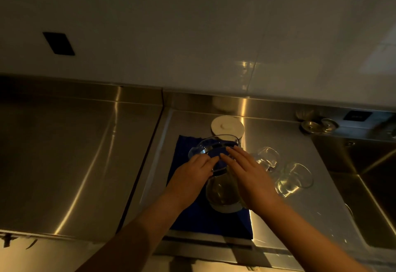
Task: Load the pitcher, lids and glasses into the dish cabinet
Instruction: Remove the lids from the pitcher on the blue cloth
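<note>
A clear glass pitcher (221, 192) stands on a dark blue cloth (205, 222) on the steel counter. Its wide rim and spout (211, 145) show just beyond my fingers. My left hand (192, 175) rests against the pitcher's left side near the rim, fingers curled round it. My right hand (248, 175) lies over the right side with straight fingers touching the rim. A white round lid (227, 126) sits on something behind the pitcher. Two clear glasses (267, 158) (294, 179) lie on their sides to the right.
The steel counter (75, 153) stretches left, with a seam beside the cloth. A sink basin (368, 186) opens at the right, with a drain fitting (317, 124) on its back ledge. A white tiled wall (192, 35) rises behind, carrying a dark socket plate (59, 43).
</note>
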`<move>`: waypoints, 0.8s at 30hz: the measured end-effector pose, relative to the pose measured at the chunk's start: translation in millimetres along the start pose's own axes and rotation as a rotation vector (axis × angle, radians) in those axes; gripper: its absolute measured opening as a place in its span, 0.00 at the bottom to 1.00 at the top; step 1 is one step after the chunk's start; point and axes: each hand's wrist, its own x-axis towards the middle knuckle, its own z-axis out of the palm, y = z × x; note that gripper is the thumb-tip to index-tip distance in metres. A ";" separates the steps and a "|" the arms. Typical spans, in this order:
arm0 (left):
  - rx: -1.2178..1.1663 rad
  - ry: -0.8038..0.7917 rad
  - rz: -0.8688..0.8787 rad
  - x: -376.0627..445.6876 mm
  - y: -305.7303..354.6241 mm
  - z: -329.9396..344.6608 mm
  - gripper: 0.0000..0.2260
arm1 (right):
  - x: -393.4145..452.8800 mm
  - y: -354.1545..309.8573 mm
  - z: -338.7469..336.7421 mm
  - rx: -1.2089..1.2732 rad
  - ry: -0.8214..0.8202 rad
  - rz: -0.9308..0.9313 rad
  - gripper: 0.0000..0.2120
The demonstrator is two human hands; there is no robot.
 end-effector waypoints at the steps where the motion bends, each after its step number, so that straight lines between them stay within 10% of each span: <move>1: 0.016 0.001 -0.005 0.3 -0.9 0.9 0.21 | 3.0 0.0 0.2 -0.006 0.020 -0.013 0.39; 11: 0.176 -0.085 -0.052 -4.2 1.3 24.7 0.41 | 11.8 -2.6 1.2 0.097 0.161 0.074 0.28; 24: 0.318 -0.165 -0.155 6.3 -2.8 27.6 0.38 | 13.7 -9.0 20.6 0.130 0.141 0.172 0.45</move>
